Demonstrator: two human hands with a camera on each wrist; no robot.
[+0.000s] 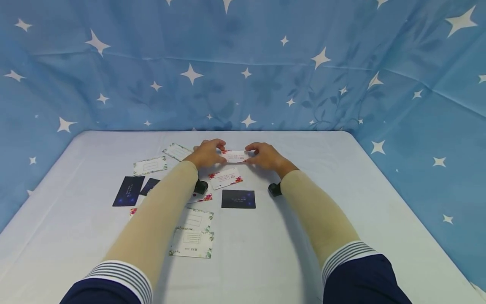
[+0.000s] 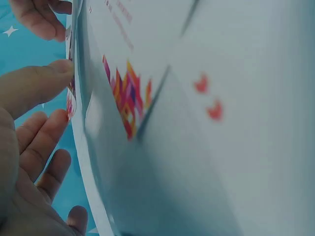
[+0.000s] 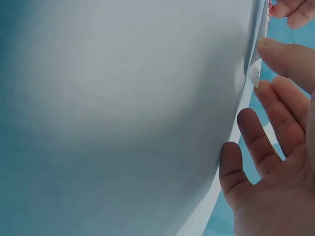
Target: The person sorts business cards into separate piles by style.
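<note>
Fingers of left hand [image 1: 208, 153] and right hand [image 1: 267, 156] pinch red-flowered card [image 1: 234, 156], lifted, not yet set down; other cards [image 1: 238, 199] lie scattered on table [image 1: 262, 253]

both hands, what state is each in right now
Left hand: pinching one end of a white floral card.
Right hand: pinching the same card's other end.

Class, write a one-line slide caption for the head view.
Left hand and right hand hold a floral card between them over a white table.
</note>
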